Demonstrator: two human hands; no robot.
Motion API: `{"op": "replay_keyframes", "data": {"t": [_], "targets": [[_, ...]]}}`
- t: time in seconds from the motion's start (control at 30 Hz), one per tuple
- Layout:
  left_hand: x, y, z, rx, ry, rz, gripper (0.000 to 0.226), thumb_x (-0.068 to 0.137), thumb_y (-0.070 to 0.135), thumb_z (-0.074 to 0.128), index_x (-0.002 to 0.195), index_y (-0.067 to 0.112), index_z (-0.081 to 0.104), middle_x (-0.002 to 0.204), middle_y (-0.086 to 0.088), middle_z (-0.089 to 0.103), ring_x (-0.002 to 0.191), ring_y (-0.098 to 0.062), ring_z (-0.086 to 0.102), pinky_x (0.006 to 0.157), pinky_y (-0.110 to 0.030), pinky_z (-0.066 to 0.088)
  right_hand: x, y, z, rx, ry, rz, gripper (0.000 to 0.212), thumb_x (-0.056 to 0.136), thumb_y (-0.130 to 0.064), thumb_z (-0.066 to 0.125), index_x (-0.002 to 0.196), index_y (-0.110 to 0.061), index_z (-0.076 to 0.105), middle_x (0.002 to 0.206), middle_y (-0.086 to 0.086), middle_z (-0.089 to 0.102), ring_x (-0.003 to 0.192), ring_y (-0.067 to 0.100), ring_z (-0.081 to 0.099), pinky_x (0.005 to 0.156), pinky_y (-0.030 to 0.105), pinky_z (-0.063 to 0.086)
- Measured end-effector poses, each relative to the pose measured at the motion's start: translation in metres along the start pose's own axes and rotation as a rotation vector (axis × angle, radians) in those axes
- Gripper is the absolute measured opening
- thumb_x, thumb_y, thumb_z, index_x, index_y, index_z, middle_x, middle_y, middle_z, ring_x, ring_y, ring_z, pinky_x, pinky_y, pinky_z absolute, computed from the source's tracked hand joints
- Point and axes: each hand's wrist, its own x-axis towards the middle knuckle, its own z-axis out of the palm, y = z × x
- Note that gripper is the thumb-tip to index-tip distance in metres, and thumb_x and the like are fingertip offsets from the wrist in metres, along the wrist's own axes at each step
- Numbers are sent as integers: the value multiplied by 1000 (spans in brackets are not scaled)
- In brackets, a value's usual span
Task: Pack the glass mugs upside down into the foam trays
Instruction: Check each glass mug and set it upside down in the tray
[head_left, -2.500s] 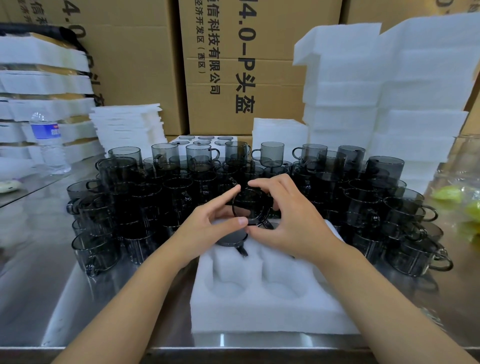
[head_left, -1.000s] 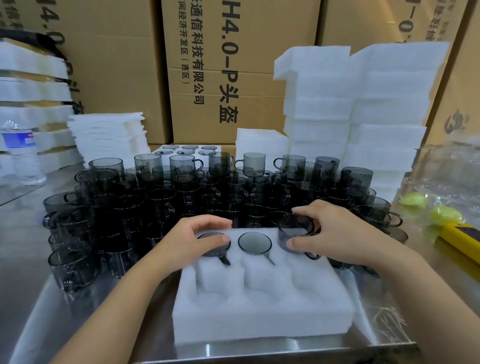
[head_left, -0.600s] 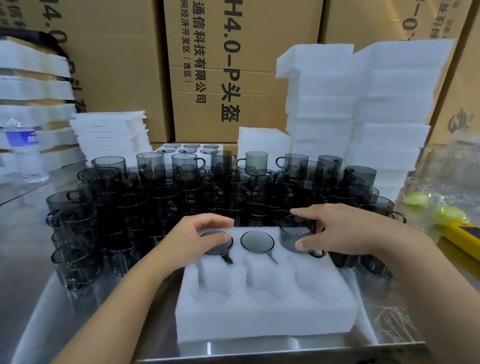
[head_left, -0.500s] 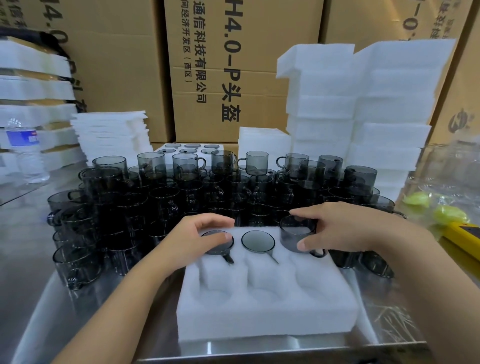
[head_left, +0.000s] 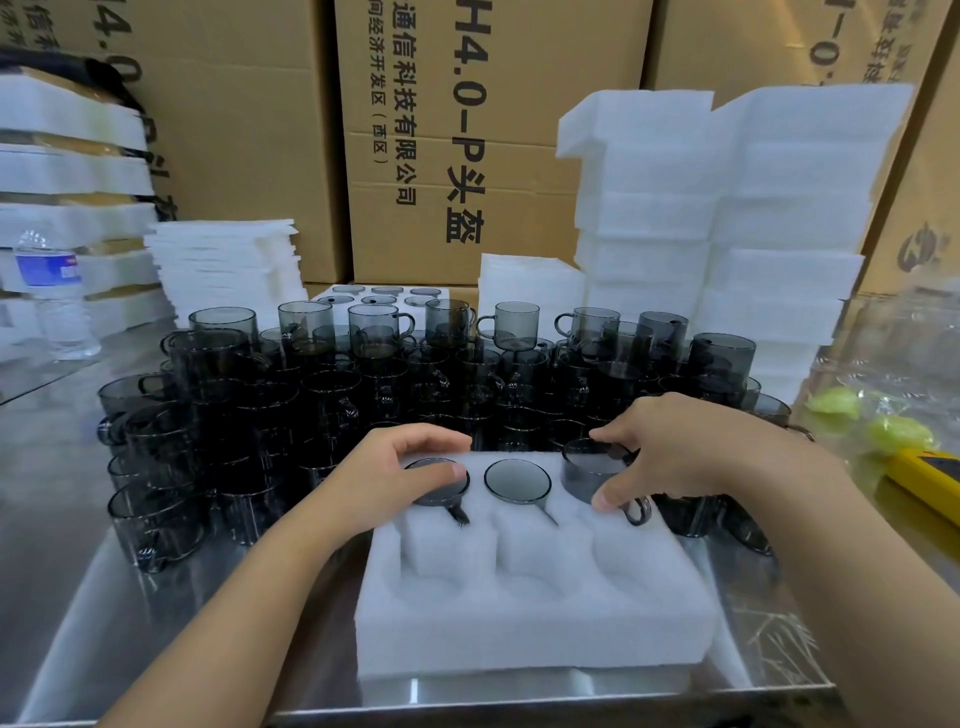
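An inverted smoked-glass mug (head_left: 592, 470) stands half-sunk in the foam tray's (head_left: 535, 618) 1 o'clock pocket, handle toward 5 o'clock, pinched between thumb and fingers of the right hand (head_left: 691, 452). The left hand (head_left: 384, 478) curls round the seated mug (head_left: 439, 493) at 11 o'clock. A middle mug (head_left: 517, 480) sits between them. Loose mugs (head_left: 363, 374) crowd the table at 12 o'clock.

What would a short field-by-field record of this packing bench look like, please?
tray: foam tray, six pockets
back row: left mug and middle mug seated upside down; right mug upside down, not fully in
front row: three pockets empty
left hand: holds left mug's base
right hand: grips right mug
stock: loose mugs behind the tray
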Motion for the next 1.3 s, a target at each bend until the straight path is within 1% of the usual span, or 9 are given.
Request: {"op": "replay_keyframes", "data": {"t": [0.1, 0.17, 0.27, 0.37, 0.5, 0.67, 0.8, 1.0, 1.3], "targets": [[-1, 0, 0, -7, -1, -8, 26, 83, 11, 72, 94, 34, 71, 100, 20, 72, 96, 4, 65, 81, -13, 49, 4, 0, 2, -25, 4, -2, 82, 67, -61, 71, 140, -35, 42, 101, -9, 70, 54, -6, 56, 76, 27, 53], [-1, 0, 0, -11, 1, -8, 26, 83, 9, 72, 94, 33, 71, 100, 19, 72, 96, 4, 65, 81, -14, 49, 6, 1, 2, -45, 0, -5, 82, 66, -62, 71, 139, -37, 42, 96, -9, 71, 42, -7, 51, 72, 24, 52], [-2, 1, 0, -5, 1, -13, 25, 83, 10, 72, 95, 33, 71, 100, 19, 72, 95, 4, 66, 80, -12, 49, 8, 2, 0, -80, -22, 4, 86, 63, -70, 67, 139, -38, 42, 106, -10, 68, 80, -1, 61, 81, 27, 49], [-2, 2, 0, 15, -1, -11, 25, 83, 10, 72, 95, 32, 71, 99, 22, 71, 93, 7, 65, 75, -6, 47, 9, -1, -2, -39, -8, -29, 91, 60, -80, 58, 136, -31, 49, 134, -12, 53, 120, 12, 50, 93, 28, 43], [-2, 3, 1, -8, 3, -13, 25, 83, 6, 71, 97, 28, 71, 98, 20, 72, 93, 5, 65, 74, -6, 47, 25, -12, 10, 252, 218, -223, 45, 82, -66, 50, 94, -27, 70, 103, -9, 67, 89, 13, 61, 72, 24, 47], [-2, 4, 1, -10, 5, -20, 25, 83, 6, 71, 97, 28, 71, 99, 17, 72, 94, 2, 66, 76, -9, 49, 41, -22, 24, 228, 186, -278, 47, 94, -50, 44, 80, -11, 65, 56, -1, 51, 52, 13, 41, 53, 27, 34], [-1, 3, 1, -5, 4, -19, 26, 83, 7, 71, 96, 29, 71, 99, 18, 72, 94, 2, 66, 76, -10, 50, 47, -23, 26, 274, 112, -296, 47, 98, -43, 40, 75, -5, 53, 62, 4, 45, 59, 15, 38, 59, 31, 32], [-2, 3, 1, 5, 4, -13, 26, 83, 8, 71, 95, 31, 71, 100, 18, 72, 94, 3, 66, 76, -10, 50, 52, -23, 31, 189, -66, -261, 30, 100, -49, 28, 80, -35, 46, 77, -19, 44, 90, 12, 44, 78, 29, 30], [-3, 5, 1, -3, 0, -17, 26, 83, 7, 71, 96, 30, 71, 98, 18, 72, 93, 2, 67, 74, -10, 50, 57, -21, 37, 107, -38, -308, 33, 96, -56, 30, 87, -31, 49, 86, -11, 52, 86, 13, 50, 74, 30, 39]]}}
